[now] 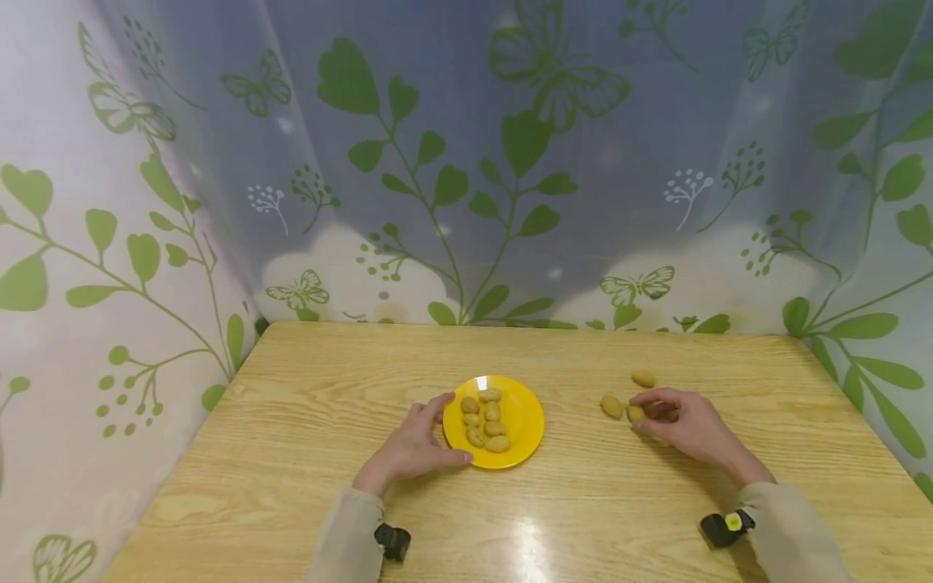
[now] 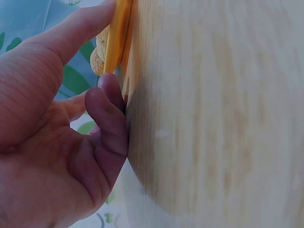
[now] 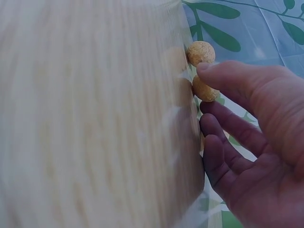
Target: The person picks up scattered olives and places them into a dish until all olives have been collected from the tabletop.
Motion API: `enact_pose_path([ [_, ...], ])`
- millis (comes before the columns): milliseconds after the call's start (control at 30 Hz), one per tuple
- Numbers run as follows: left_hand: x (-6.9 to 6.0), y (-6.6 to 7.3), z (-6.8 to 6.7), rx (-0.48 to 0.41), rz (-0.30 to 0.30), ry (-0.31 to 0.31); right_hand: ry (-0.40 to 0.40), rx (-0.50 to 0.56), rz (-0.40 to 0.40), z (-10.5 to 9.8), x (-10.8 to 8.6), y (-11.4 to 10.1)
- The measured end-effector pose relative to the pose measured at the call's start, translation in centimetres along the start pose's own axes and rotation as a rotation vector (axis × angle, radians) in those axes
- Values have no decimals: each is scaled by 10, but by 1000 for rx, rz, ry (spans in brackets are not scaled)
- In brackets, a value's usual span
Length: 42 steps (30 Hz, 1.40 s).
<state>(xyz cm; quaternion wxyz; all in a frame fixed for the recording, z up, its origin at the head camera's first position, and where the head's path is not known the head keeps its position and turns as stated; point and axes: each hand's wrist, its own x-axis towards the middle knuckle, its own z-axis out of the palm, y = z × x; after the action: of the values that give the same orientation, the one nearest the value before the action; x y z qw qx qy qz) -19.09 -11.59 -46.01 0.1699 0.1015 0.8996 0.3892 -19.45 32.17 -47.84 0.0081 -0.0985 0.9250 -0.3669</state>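
Note:
On the table, a yellow plate (image 1: 528, 425) carries several unshelled peanuts (image 1: 492, 411) in two rough rows. My left hand (image 1: 411, 444) grips the plate's left rim, thumb at the near side and fingers at the far side; in the left wrist view the plate's edge (image 2: 114, 45) meets the fingers. To the right, my right hand (image 1: 688, 425) pinches a peanut (image 3: 205, 89) between thumb and index finger, low at the tabletop. A loose peanut (image 1: 611, 406) lies just left of those fingertips, and another peanut (image 1: 643, 378) lies beyond them. The right hand partly hides the table under it.
The light wood table (image 1: 306, 389) ends at a patterned curtain (image 1: 452, 162) behind it and at both sides. Black cameras sit on the left wrist (image 1: 394, 541) and right wrist (image 1: 725, 528). Bare wood separates the plate from the loose peanuts.

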Motion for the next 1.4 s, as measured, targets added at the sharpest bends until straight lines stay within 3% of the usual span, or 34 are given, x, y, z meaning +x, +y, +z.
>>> enact_pose_path([
  [1000, 2, -2, 0, 2, -12, -5, 30, -20, 35, -3, -12, -18],
  [1167, 2, -2, 0, 2, -17, -9, 34, -6, 29, -2, -12, -21],
  [1400, 0, -1, 0, 0, -18, -4, 56, 12, -36, 4, -10, -26],
])
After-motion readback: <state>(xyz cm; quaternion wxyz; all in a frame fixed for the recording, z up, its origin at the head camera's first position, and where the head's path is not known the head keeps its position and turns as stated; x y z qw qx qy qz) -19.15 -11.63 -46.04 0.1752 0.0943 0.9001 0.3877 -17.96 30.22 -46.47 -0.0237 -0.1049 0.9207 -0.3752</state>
